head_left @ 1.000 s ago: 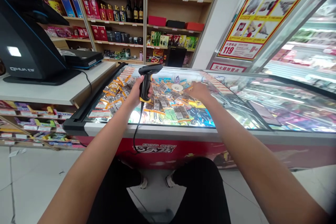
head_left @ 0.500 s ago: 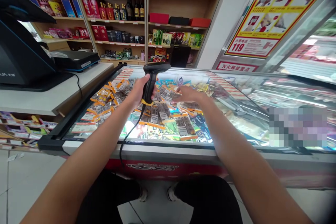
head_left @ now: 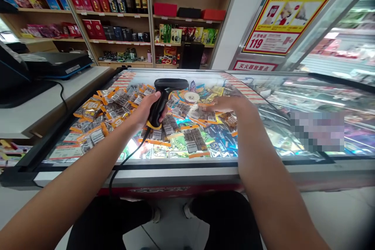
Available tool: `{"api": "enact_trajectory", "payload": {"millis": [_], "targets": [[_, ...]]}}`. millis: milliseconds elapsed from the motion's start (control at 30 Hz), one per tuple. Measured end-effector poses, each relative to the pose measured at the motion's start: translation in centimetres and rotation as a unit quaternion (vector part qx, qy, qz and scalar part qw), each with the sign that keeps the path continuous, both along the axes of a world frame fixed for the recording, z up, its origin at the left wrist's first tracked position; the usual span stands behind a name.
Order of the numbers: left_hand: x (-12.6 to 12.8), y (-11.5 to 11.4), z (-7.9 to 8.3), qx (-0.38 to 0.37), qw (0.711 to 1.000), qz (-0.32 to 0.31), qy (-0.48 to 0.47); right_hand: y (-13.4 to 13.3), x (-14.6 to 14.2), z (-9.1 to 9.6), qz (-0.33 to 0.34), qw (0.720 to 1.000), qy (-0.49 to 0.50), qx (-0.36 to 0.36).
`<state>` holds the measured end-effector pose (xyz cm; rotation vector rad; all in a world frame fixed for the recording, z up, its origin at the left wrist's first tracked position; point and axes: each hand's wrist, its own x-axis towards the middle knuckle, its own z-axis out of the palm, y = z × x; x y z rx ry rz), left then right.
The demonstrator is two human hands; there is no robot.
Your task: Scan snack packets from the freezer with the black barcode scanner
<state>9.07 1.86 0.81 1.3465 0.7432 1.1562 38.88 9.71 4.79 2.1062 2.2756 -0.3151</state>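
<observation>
My left hand (head_left: 148,109) is closed around the grip of a black and yellow barcode scanner (head_left: 161,99), its cable hanging down over the freezer edge. The scanner is held above a heap of small snack packets (head_left: 115,101) with orange edges and printed labels. My right hand (head_left: 222,104), somewhat blurred, reaches over the packets at the heap's right side with its fingers stretched to the left; I see nothing held in it. A round white object (head_left: 191,97) lies on the heap just left of those fingers. A dark double packet (head_left: 195,140) lies nearer to me.
The packets lie on a glass-topped chest freezer (head_left: 190,166). At left is a counter (head_left: 17,113) with a scale (head_left: 58,62). Shelves (head_left: 123,13) with bottles and boxes stand behind. A fire-safety poster (head_left: 281,15) hangs at right.
My right hand has moved away to the right, and the round white object it covered now shows. The view has tilted down and nearer; the scanner is still in my left hand.
</observation>
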Motion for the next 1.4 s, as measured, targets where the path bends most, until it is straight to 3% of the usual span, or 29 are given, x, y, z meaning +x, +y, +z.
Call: {"api": "enact_trajectory", "payload": {"millis": [133,233,333,467,600,767,1067,1267,1400], "targets": [[0.2,0.0,-0.1,-0.012,1.000,0.003,-0.005,0.4,-0.1,0.1,-0.012,0.996,-0.018,-0.084],[0.4,-0.1,-0.2,-0.014,1.000,0.004,0.001,0.7,-0.3,0.1,0.015,0.999,0.016,-0.038],[0.5,-0.2,-0.3,-0.009,1.000,-0.011,0.011,1.2,0.0,-0.1,0.005,0.993,0.116,0.016],[0.5,-0.2,-0.7,0.002,0.999,-0.037,0.027,2.0,0.3,-0.7,-0.019,0.961,0.271,0.048],[0.6,-0.5,-1.0,0.008,0.996,-0.076,0.053,2.2,-0.3,-1.1,-0.032,0.911,0.398,0.099],[1.4,-1.4,-1.1,-0.014,0.982,-0.169,0.080,1.8,-1.3,-1.2,-0.036,0.866,0.477,0.146],[1.9,-1.6,-1.0,-0.027,0.978,-0.193,0.068,2.1,-0.9,-1.7,0.000,0.850,0.511,0.131],[1.7,-1.4,-1.3,-0.018,0.980,-0.179,0.084,2.4,-0.8,-1.5,-0.016,0.875,0.468,0.124],[1.6,-1.2,-1.5,-0.026,0.982,-0.165,0.087,2.3,-0.9,-1.3,-0.001,0.875,0.468,0.125]]}}
